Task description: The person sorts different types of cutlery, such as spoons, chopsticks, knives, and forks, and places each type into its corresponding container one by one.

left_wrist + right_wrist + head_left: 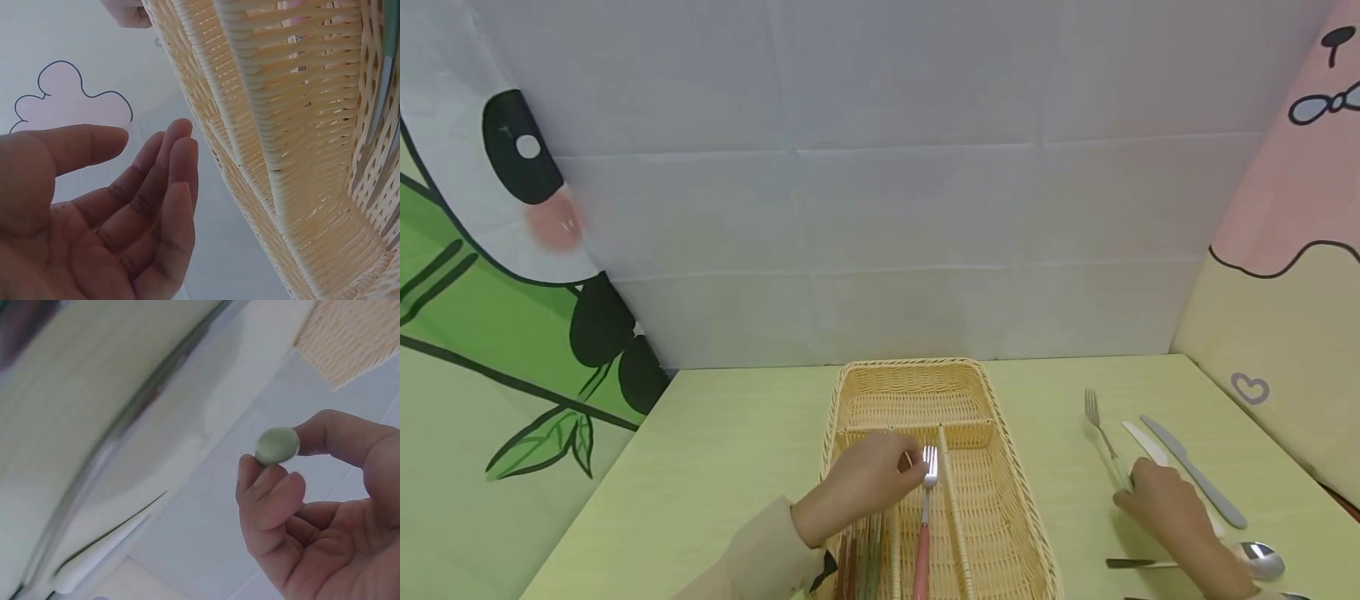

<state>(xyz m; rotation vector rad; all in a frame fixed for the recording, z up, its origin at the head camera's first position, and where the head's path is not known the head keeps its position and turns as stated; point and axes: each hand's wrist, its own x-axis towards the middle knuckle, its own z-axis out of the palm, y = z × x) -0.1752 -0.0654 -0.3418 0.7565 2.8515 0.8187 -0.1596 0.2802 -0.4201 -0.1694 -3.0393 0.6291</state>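
A woven basket (966, 363) with compartments stands on the table. Above its middle hovers my left hand (872, 477), its fingers loosely bent and nothing between them in the left wrist view. Just beside those fingertips, a fork with a pink handle (922, 550) lies in the basket. Several knives (872, 550) lie in the compartment to its left, partly hidden by my left arm. Over on the right, my right hand (1165, 504) pinches a fork (1105, 433) by its pale green handle (277, 445), tines pointing away from me.
Right of the held fork lie a white-handled knife (1145, 442) and a grey knife (1195, 471). A spoon (1262, 560) lies under my right forearm, and more cutlery shows at the bottom edge. A pale cloth wall (917, 208) closes off the back of the table.
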